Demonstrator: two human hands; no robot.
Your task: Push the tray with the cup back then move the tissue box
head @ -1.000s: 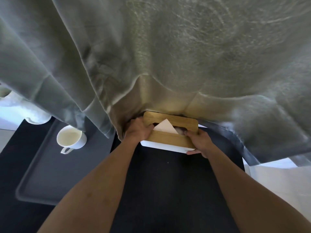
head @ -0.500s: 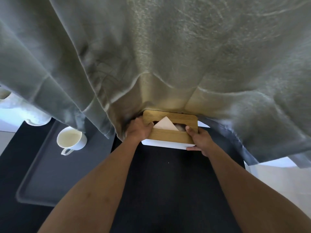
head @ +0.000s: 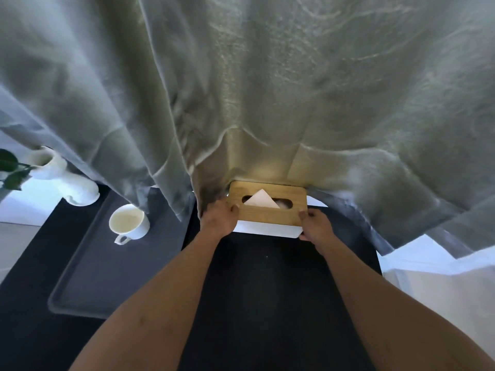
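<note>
A white tissue box (head: 267,228) with a bamboo lid and a tissue sticking up sits at the back of the dark table, against the grey curtain. My left hand (head: 218,218) grips its left end and my right hand (head: 316,226) grips its right front corner. To the left lies a dark grey tray (head: 88,285) with a white cup (head: 130,222) standing at its far end, the handle pointing toward me.
The grey curtain (head: 267,89) hangs over the table's back edge and drapes onto the tray's far end. A white vase (head: 67,180) with green leaves stands at the far left. A white surface (head: 434,279) borders the table on the right.
The lid's oval opening now shows in full, and my right thumb rests on the lid's front edge. Both hands stay on the box; the view shifted slightly right.
</note>
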